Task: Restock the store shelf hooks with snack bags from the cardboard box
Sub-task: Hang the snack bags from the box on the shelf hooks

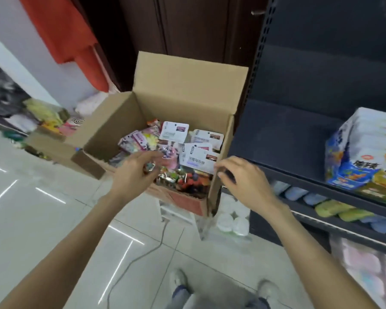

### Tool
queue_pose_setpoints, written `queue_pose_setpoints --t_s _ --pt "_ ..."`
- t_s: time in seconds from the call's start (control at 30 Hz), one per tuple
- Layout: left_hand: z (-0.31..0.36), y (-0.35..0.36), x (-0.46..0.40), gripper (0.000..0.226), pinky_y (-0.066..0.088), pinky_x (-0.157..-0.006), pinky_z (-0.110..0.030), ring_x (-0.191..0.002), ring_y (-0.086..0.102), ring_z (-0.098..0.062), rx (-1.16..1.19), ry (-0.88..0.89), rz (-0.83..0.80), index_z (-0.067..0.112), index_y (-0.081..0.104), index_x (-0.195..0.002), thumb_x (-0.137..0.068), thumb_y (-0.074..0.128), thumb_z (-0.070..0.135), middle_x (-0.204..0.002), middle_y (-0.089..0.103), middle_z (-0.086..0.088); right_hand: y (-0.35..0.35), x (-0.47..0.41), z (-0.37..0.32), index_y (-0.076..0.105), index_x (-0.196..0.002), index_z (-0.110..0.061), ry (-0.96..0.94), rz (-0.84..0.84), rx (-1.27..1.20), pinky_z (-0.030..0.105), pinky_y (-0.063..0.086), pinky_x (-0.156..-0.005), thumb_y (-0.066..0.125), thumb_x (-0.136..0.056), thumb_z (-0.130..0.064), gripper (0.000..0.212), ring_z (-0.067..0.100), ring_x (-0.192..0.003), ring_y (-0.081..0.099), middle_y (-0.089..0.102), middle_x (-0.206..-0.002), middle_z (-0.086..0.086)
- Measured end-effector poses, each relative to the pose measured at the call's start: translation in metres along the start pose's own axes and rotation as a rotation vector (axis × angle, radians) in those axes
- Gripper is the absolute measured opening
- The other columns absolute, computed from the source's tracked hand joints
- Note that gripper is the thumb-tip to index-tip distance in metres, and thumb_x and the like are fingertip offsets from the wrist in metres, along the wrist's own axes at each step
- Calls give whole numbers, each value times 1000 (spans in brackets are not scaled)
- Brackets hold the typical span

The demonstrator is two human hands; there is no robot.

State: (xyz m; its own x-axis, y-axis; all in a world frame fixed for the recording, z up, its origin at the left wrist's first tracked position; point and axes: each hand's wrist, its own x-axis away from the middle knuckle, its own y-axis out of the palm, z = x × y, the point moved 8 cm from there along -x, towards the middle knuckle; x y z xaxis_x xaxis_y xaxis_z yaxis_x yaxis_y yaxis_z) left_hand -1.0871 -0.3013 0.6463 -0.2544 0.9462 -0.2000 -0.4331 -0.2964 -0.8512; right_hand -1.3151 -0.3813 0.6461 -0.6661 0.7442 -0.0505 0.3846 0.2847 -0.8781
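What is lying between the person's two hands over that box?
In the head view, snack bags in the open cardboard box fill the gap between the left hand and the right hand, with white header cards on top.

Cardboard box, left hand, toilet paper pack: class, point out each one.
cardboard box [187, 85], head view, inside of the raised back flap.
left hand [134, 172], head view, back of the hand.
toilet paper pack [363, 139], head view, its front face.
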Motion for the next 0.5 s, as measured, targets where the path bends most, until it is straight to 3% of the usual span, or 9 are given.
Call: queue_pose_setpoints --t_s 0.13,0.27,0.5 --pt "-59 -1 -54 27 47 -74 -25 -91 63 -13 81 -63 -49 13 67 -115 -88 66 12 -102 71 -1 30 -75 -30 61 -123 -22 27 -18 61 36 47 -84 51 -97 -21 28 21 -115 55 59 -126 0" --pt "-93 26 -103 37 43 -81 -33 -107 61 -26 84 -123 -140 9 59 -125 -89 63 16 -117 66 -8 56 -135 -19 55 -128 -21 115 -85 141 38 45 -87 52 -95 -20 33 25 -121 50 55 -129 4" --pt "-149 102 -135 88 26 -114 -50 -144 19 -34 28 -302 -445 11 18 -151 -85 69 42 -156 22 -17 118 -181 8 26 -148 -15 166 -457 354 44 33 -109 73 -81 -41 86 32 -136 31 32 -149 11"
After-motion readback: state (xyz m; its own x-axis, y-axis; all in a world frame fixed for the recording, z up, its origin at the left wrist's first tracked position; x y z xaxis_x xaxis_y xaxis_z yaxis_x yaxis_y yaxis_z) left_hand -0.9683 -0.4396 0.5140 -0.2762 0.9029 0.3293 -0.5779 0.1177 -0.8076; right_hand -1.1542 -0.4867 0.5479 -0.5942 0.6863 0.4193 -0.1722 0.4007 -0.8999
